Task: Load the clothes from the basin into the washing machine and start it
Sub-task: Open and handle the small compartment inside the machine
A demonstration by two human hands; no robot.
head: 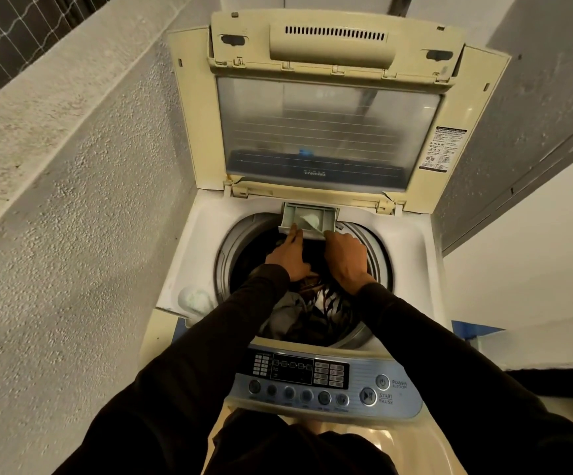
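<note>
The cream top-loading washing machine (312,337) stands with its hinged lid (326,108) raised at 12 o'clock. Its round drum (374,255) holds a heap of dark, grey and striped clothes (312,310). At the drum's 12 o'clock edge, one pale grey detergent drawer (309,221) sticks out. The left hand (287,257) touches it with straight fingers; the right hand (345,257) grips its front with curled fingers.

A rough grey plastered wall (72,207) is running along the left, with a wire mesh (14,32) showing above its ledge. A smooth pale wall (532,262) is standing on the right, and a blue strip (473,329) is peeking out at its foot.
</note>
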